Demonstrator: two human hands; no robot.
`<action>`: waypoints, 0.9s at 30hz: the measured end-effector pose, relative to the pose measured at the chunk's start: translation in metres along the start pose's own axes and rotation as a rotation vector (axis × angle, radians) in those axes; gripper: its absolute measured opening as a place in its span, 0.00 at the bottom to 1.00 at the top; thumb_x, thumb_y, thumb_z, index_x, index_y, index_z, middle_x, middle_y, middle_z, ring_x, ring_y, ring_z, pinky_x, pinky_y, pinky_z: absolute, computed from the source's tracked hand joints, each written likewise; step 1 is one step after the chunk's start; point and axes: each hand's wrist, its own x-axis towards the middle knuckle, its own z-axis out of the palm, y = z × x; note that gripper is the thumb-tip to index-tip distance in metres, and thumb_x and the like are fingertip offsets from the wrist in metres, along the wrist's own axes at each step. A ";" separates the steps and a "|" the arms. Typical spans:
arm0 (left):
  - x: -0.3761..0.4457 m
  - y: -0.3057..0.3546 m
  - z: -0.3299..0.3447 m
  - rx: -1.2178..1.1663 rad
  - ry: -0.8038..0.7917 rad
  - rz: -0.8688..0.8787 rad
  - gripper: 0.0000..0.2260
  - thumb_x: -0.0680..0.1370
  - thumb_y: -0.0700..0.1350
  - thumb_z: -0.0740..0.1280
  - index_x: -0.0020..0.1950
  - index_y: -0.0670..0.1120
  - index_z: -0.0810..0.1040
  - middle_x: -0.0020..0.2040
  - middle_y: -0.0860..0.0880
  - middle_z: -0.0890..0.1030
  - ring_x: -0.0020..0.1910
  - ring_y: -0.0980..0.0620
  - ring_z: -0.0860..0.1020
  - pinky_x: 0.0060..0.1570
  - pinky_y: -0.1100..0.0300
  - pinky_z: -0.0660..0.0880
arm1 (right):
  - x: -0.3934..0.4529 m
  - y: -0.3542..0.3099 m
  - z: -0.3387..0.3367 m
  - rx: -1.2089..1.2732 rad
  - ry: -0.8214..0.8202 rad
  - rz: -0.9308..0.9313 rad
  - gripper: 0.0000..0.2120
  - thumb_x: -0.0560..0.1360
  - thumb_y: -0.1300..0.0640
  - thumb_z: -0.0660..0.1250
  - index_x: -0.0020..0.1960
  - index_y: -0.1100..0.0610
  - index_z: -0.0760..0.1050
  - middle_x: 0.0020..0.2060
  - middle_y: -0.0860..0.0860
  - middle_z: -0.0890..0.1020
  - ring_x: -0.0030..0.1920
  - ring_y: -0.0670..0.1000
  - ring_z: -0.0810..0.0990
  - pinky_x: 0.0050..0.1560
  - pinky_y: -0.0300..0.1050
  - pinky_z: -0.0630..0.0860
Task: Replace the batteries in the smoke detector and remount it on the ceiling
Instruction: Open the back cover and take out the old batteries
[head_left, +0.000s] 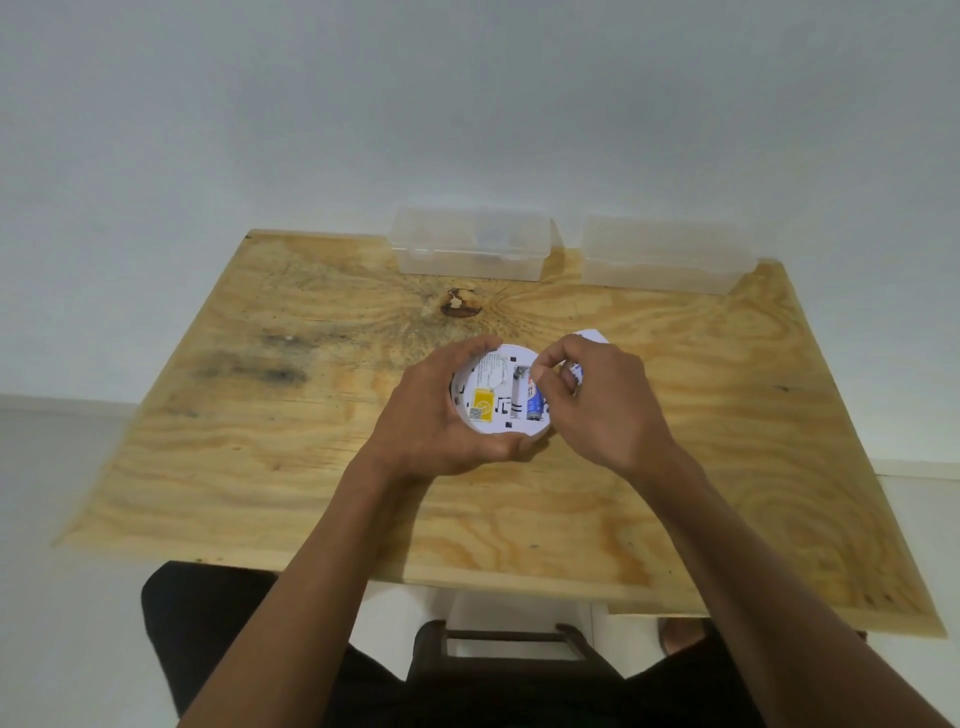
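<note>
A round white smoke detector (491, 395) is turned back side up over the plywood table (260, 467), showing a yellow label and its battery bay. My left hand (431, 415) grips it round the rim from the left. A blue battery (534, 402) lies in the right slot of the bay; the slot beside it looks bare. My right hand (587, 395) is curled over the detector's right side, its fingertips pinching at the battery's upper end. A white round part (592, 336), partly hidden, peeks out behind my right hand.
Two clear plastic boxes stand at the table's far edge against the wall, one closed (470, 241) and one to its right (667, 254). A dark stool (511, 649) and my legs are below the near table edge.
</note>
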 end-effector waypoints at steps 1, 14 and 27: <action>0.000 0.000 0.000 0.003 0.004 -0.003 0.47 0.55 0.63 0.79 0.71 0.46 0.74 0.64 0.50 0.80 0.62 0.55 0.80 0.60 0.49 0.79 | 0.000 0.000 0.001 0.003 -0.004 0.010 0.02 0.77 0.54 0.67 0.45 0.48 0.79 0.29 0.41 0.76 0.36 0.44 0.77 0.41 0.49 0.78; 0.000 0.002 0.001 0.022 0.023 -0.013 0.47 0.54 0.63 0.79 0.69 0.46 0.75 0.64 0.49 0.81 0.62 0.53 0.80 0.60 0.47 0.78 | -0.002 -0.002 0.002 0.107 0.011 0.043 0.04 0.78 0.52 0.68 0.48 0.52 0.78 0.31 0.42 0.78 0.33 0.39 0.77 0.30 0.31 0.69; -0.002 0.005 -0.001 0.025 -0.002 -0.029 0.47 0.54 0.63 0.80 0.70 0.46 0.75 0.64 0.49 0.81 0.62 0.52 0.80 0.60 0.46 0.78 | -0.022 -0.008 0.007 0.279 0.133 -0.083 0.06 0.76 0.55 0.70 0.46 0.52 0.73 0.35 0.39 0.78 0.38 0.40 0.79 0.34 0.36 0.73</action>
